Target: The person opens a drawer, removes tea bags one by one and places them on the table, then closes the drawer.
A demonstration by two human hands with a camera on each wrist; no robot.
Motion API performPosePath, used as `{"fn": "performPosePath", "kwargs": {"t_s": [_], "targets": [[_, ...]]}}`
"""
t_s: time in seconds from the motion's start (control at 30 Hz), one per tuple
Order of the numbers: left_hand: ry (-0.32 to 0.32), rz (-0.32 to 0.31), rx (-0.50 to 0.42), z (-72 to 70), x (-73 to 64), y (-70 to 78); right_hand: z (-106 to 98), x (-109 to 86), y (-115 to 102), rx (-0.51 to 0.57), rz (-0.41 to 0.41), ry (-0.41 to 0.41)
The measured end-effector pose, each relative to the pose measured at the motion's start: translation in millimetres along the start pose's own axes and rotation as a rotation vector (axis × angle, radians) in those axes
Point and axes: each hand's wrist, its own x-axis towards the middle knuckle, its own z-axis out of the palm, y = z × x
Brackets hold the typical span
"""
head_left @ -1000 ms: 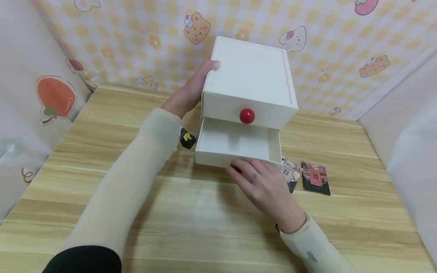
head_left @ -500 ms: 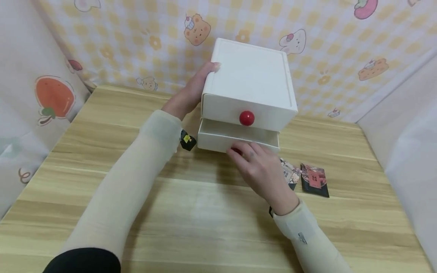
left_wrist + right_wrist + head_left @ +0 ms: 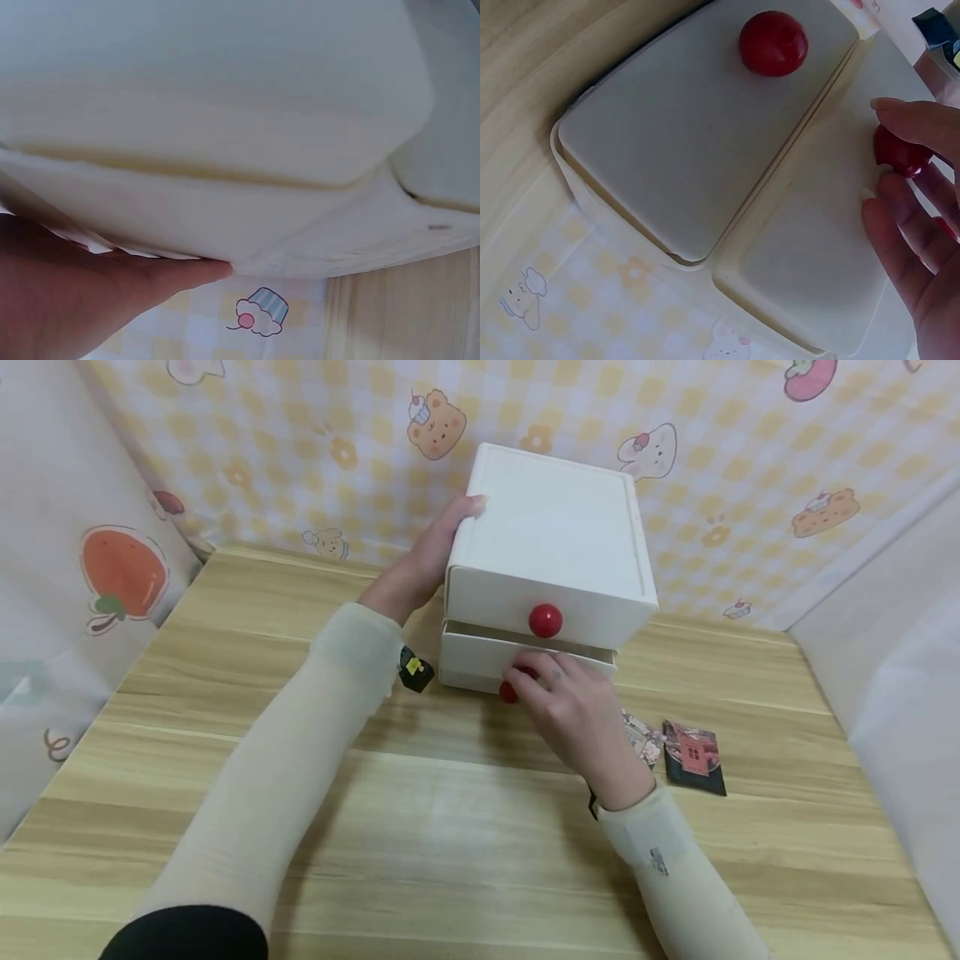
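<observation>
A white two-drawer cabinet (image 3: 558, 518) stands near the back of the table. Its upper drawer (image 3: 491, 595) is closed, with a round red knob (image 3: 545, 621). A narrow gap shows above the lower drawer (image 3: 472, 658), whose front sticks out a little. My right hand (image 3: 573, 710) pinches the lower red knob (image 3: 904, 152) between thumb and fingers. On the cabinet's left side rests my left hand (image 3: 431, 552), its thumb over the top edge; its other fingers are hidden in the head view. The left wrist view shows that hand (image 3: 97, 292) against the white wall.
Two small printed packets lie right of the cabinet: a dark and red one (image 3: 693, 758) and a floral one (image 3: 643, 739) partly behind my right hand. A patterned curtain (image 3: 262, 460) hangs behind the wooden table (image 3: 420, 843); white cloth (image 3: 900, 585) borders the sides.
The lower drawer has slid from well out to nearly closed, with my right hand moving forward along with it. My left hand has stayed on the cabinet's side.
</observation>
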Motion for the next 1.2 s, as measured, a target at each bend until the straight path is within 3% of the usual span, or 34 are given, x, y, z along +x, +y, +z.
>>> {"fn": "performPosePath", "kwargs": {"t_s": [0.17,0.43,0.77,1.2], "targets": [[0.003,0.018,-0.006,0.2,-0.9,-1.2,3.5,3.8,3.8,-0.003,0.015,0.010],[0.006,-0.011,-0.005,-0.1,-0.9,-4.5,7.6,4.8,7.8,0.004,0.038,-0.019],[0.042,-0.010,-0.012,1.7,-0.7,-3.0,11.5,3.3,12.8,0.018,0.031,0.012],[0.032,-0.013,0.009,0.7,-1.5,-3.2,13.7,-0.1,16.0,0.029,0.045,-0.018]]}}
